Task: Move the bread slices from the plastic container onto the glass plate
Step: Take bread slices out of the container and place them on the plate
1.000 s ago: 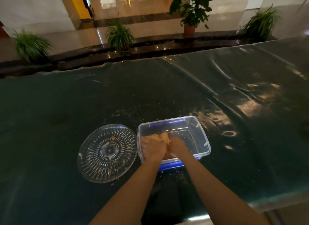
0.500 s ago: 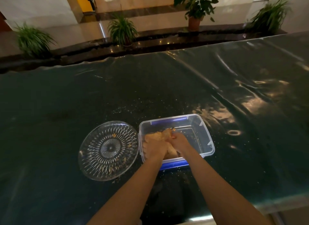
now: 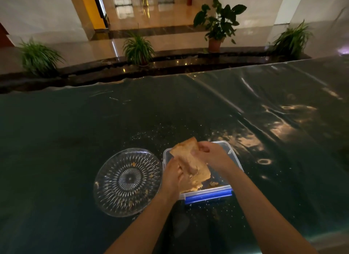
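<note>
A stack of tan bread slices (image 3: 190, 163) is lifted and tilted above the clear plastic container (image 3: 229, 149), which has a blue latch on its near side. My left hand (image 3: 172, 175) grips the stack's lower left edge. My right hand (image 3: 209, 156) holds its upper right side. The cut-glass plate (image 3: 128, 182) lies just left of the container, with only crumbs on it. Small bread bits sit on the container floor near the front wall.
The table (image 3: 75, 132) is covered with dark, shiny plastic sheeting, scattered with crumbs around the container. Its far edge runs across the view, with potted plants (image 3: 138, 47) on the floor beyond. The near edge is at the lower right.
Both hands were down inside the container around the bread. Now they have raised the stack above the container's rim and tilted it.
</note>
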